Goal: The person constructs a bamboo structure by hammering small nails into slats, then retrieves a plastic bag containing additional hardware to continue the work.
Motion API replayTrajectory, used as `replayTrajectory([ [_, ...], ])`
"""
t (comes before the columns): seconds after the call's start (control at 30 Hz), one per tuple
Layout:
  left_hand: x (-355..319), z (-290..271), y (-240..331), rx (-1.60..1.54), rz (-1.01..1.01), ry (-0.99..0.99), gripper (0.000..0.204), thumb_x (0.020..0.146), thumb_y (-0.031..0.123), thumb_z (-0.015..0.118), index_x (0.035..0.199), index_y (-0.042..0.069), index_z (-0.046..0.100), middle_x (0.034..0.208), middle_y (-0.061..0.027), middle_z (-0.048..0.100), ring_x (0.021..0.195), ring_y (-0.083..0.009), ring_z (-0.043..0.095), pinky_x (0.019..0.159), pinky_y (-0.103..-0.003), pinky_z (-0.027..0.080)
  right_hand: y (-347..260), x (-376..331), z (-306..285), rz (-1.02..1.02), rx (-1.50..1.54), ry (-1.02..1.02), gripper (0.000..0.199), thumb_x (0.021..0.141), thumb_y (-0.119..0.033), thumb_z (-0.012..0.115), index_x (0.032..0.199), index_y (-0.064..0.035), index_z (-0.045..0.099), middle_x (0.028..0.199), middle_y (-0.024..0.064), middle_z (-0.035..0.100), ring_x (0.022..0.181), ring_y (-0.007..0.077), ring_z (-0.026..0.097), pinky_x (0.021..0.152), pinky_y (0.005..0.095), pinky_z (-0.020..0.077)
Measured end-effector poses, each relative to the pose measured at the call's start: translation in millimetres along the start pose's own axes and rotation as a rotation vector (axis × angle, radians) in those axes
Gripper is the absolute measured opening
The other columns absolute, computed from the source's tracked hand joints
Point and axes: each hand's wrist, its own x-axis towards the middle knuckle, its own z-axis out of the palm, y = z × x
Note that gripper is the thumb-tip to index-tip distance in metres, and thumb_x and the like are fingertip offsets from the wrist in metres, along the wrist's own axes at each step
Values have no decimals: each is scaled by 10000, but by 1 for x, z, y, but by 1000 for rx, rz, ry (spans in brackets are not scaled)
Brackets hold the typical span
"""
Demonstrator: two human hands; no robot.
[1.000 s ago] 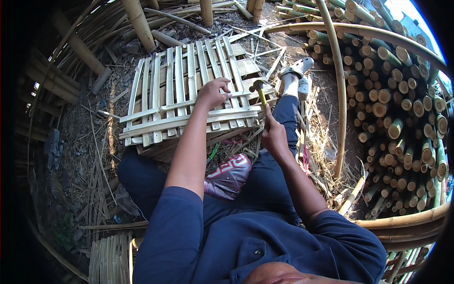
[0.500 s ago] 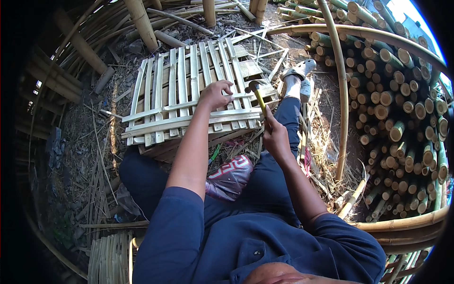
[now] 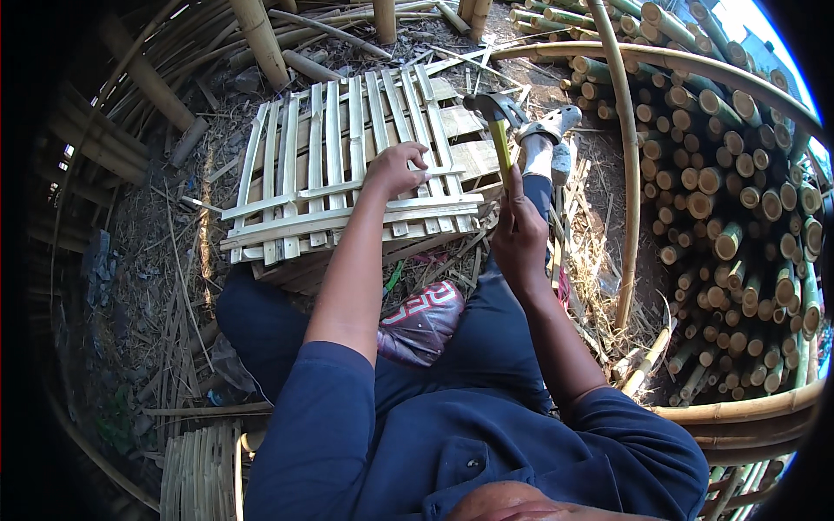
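A person in a dark blue long-sleeved shirt sits on the ground, seen from above, both forearms reaching up from the lower edge of the frame. The left hand [image 3: 395, 169] lies palm down at the centre of the frame, fingers curled and pressing on a flat panel of pale split-bamboo slats [image 3: 334, 174] nailed side by side across two crossbars. The panel rests tilted over the person's lap and fills the upper middle of the frame. The right hand [image 3: 519, 233], just right of centre, is clenched around the yellow-green handle of a claw hammer with a grey metal head [image 3: 495, 111]. The hammer stands nearly upright, its head raised above the panel's right edge and not touching it. The two hands are apart.

To the right, a large stack of cut green bamboo poles [image 3: 738, 174] shows its round ends. A long bent bamboo pole [image 3: 627, 174] runs down between the stack and the person's outstretched leg, which ends in a grey sandal [image 3: 549, 126]. Loose bamboo strips and scraps [image 3: 165, 286] litter the dirt at left.
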Motion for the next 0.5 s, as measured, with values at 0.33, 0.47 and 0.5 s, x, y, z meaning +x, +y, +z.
replayTrajectory([
  [0.33, 3, 1, 4, -20, -4, -8, 172, 799, 230, 867, 857, 122, 746, 1405, 33, 701, 1268, -218, 673, 1076, -366, 524, 6, -41, 26, 247, -149, -323, 622, 1014, -13, 566, 1605, -175, 463, 879, 259, 667, 807, 434, 687, 718, 493, 533],
  [0.47, 1, 2, 4, -33, -4, -5, 157, 806, 232, 865, 872, 134, 761, 1408, 24, 702, 1283, -223, 667, 1079, -373, 524, 9, -36, 22, 304, 0, -226, 627, 1005, 22, 562, 1603, -125, 445, 870, 303, 655, 706, 311, 673, 692, 359, 510],
  [0.5, 2, 1, 5, -28, -4, -6, 154, 807, 232, 863, 875, 137, 764, 1408, 25, 701, 1286, -224, 666, 1080, -375, 523, 10, -36, 22, 337, 26, -226, 618, 1009, 16, 562, 1600, -124, 449, 871, 306, 655, 709, 264, 657, 698, 342, 507],
])
